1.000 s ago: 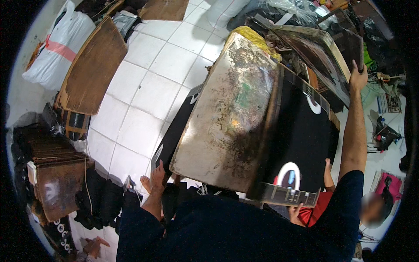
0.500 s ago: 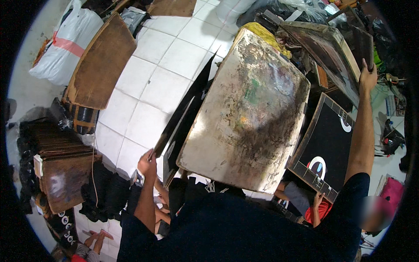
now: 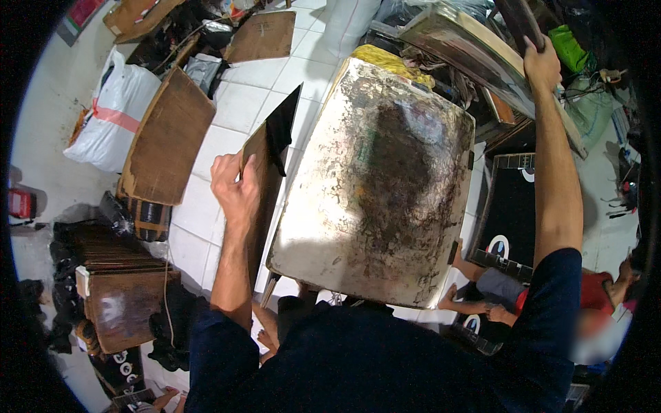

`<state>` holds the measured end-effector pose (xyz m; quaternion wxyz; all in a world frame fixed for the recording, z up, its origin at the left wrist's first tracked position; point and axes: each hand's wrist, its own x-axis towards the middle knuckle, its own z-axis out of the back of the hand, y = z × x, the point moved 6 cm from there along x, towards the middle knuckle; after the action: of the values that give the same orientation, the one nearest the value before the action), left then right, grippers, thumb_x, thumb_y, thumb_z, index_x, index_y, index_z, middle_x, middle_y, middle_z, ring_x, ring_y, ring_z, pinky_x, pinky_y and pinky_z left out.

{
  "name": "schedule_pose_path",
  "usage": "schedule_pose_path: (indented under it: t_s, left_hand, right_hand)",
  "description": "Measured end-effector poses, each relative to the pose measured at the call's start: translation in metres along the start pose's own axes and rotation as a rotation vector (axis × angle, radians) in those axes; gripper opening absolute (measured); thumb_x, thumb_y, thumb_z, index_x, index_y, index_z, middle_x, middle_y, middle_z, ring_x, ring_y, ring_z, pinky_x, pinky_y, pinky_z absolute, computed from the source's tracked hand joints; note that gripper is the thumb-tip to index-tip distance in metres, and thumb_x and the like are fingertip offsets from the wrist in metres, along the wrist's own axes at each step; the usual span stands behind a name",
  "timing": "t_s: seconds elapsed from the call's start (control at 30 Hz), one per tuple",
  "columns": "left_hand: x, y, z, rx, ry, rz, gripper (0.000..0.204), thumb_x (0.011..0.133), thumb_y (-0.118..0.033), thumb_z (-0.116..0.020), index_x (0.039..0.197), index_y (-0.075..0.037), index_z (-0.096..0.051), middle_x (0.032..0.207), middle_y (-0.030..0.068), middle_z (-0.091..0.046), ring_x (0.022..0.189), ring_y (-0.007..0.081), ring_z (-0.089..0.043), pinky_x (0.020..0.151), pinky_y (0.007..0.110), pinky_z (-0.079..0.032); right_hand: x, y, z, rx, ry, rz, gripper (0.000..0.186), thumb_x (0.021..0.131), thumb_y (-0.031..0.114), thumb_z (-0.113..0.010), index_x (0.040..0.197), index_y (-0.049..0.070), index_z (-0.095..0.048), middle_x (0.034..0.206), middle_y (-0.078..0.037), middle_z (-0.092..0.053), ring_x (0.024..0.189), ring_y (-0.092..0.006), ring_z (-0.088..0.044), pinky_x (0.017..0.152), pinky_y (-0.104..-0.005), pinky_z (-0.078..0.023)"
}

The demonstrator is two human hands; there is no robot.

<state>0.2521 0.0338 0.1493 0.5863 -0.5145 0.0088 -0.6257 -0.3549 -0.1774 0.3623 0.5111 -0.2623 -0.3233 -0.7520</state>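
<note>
My left hand (image 3: 234,186) grips the edge of a thin brown board (image 3: 253,153) with a black face, held steeply tilted left of a large paint-stained pale board (image 3: 385,193) with worn, crusted patches. My right hand (image 3: 542,69) is closed on a dark bar or board edge (image 3: 518,20) at upper right, over a tilted pale-edged frame (image 3: 482,62). A black board (image 3: 509,213) with white round prints and gridded edge strips lies right of the pale board, partly hidden by my right arm.
A co-worker in red (image 3: 595,292) is at the lower right. Brown boards (image 3: 165,131), a white sack (image 3: 110,117) and stacked boards (image 3: 131,296) line the left, beside tiled floor (image 3: 227,117). Bags, yellow cloth (image 3: 385,62) and clutter crowd the back.
My left hand has risen and moved forward with the thin board. My right hand has moved up. The black printed panel has come away rightward from beside the pale board and now sits lower.
</note>
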Motion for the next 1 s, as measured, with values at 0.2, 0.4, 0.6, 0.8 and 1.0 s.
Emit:
schedule_pose_path:
  t_s: [0.2, 0.4, 0.6, 0.8, 1.0]
  left_hand:
    - [-0.032, -0.133, 0.045, 0.05, 0.02, -0.358, 0.039, 0.078, 0.005, -0.067, 0.116, 0.0, -0.074, 0.073, 0.0074, -0.059, 0.07, 0.0233, -0.054, 0.071, 0.039, -0.042]
    - [-0.153, -0.251, -0.011, -0.229, 0.424, -0.638, 0.049, 0.085, -0.006, -0.065, 0.134, 0.003, -0.066, 0.078, 0.001, -0.052, 0.078, 0.0191, -0.049, 0.073, 0.04, -0.043]
    - [-0.259, -0.294, -0.096, -0.428, 0.68, -0.638, 0.047, 0.085, -0.012, -0.068, 0.127, 0.008, -0.065, 0.102, 0.0067, -0.062, 0.096, 0.0222, -0.055, 0.083, 0.037, -0.046]
    - [-0.29, -0.254, -0.116, -0.318, 0.843, -0.553, 0.034, 0.082, -0.011, -0.073, 0.116, -0.011, -0.076, 0.104, 0.0066, -0.067, 0.101, 0.023, -0.063, 0.091, 0.038, -0.05]
    - [-0.223, -0.027, -0.062, -0.139, 0.352, 0.457, 0.01, 0.087, -0.003, -0.068, 0.077, -0.004, -0.067, 0.068, 0.0147, -0.062, 0.065, 0.0249, -0.064, 0.062, 0.038, -0.051]
  right_hand:
    - [0.008, 0.01, -0.005, 0.016, 0.03, 0.033, 0.051, 0.094, 0.046, -0.063, 0.141, 0.027, -0.062, 0.123, -0.013, -0.073, 0.118, -0.0412, -0.065, 0.099, -0.061, -0.04]
    - [-0.001, 0.017, -0.008, 0.03, -0.031, 0.07, 0.051, 0.093, 0.044, -0.065, 0.141, 0.027, -0.063, 0.124, -0.012, -0.072, 0.119, -0.0403, -0.062, 0.099, -0.0595, -0.04]
    - [-0.002, 0.019, -0.023, 0.008, -0.067, 0.092, 0.049, 0.091, 0.043, -0.069, 0.137, 0.028, -0.065, 0.12, -0.011, -0.072, 0.116, -0.0391, -0.061, 0.097, -0.0621, -0.04]
    - [-0.01, 0.015, -0.02, -0.007, -0.038, 0.087, 0.05, 0.092, 0.043, -0.067, 0.139, 0.028, -0.063, 0.124, -0.009, -0.07, 0.121, -0.0363, -0.06, 0.1, -0.0631, -0.038]
    - [-0.022, 0.02, -0.007, -0.041, -0.022, 0.049, 0.05, 0.093, 0.044, -0.065, 0.14, 0.025, -0.062, 0.128, -0.009, -0.069, 0.124, -0.0357, -0.059, 0.103, -0.0603, -0.038]
